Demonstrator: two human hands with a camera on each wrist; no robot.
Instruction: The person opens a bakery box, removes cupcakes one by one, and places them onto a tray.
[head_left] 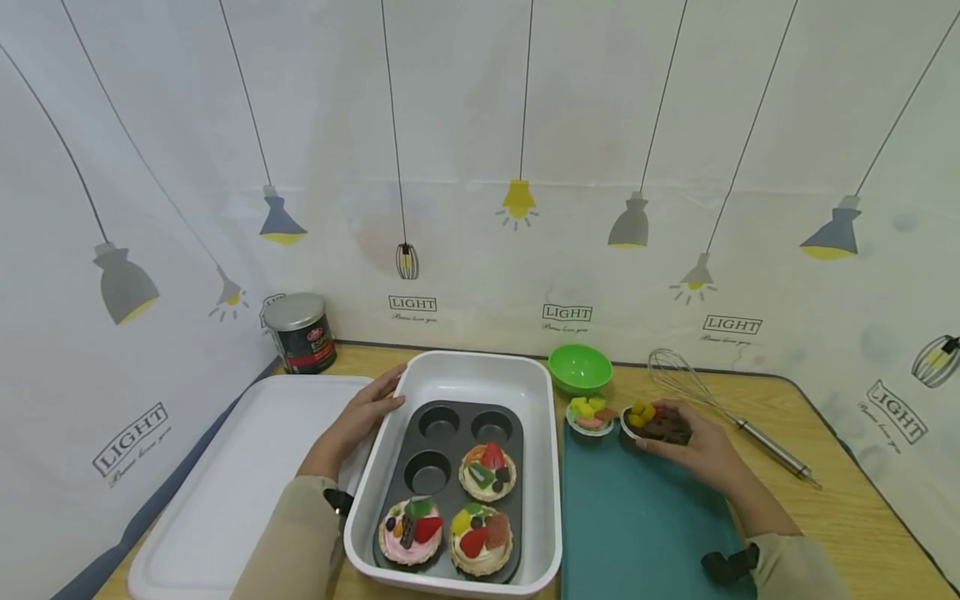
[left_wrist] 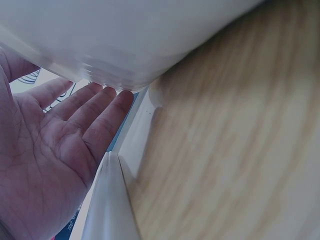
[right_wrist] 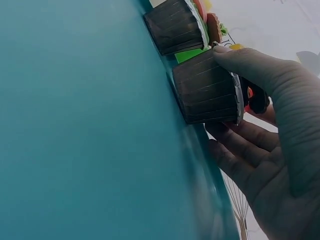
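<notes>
The right hand [head_left: 701,450] grasps a small dark cup of toppings [head_left: 651,421] at the far left corner of the teal tray [head_left: 637,525], just beside a second cup [head_left: 590,414] at its 9 o'clock. The left hand [head_left: 360,417], fingers straight and released, rests against the white baking dish [head_left: 540,400] holding the muffin tin [head_left: 450,433].

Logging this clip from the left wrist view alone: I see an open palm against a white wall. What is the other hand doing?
Observer: The right hand holds a dark paper cup of toppings on the teal tray.
Operator: What does that white wall belong to?
Observer: A white baking dish holding a dark muffin pan.
Operator: Is the pan filled?
Observer: Three decorated tarts; three wells are bare.
</notes>
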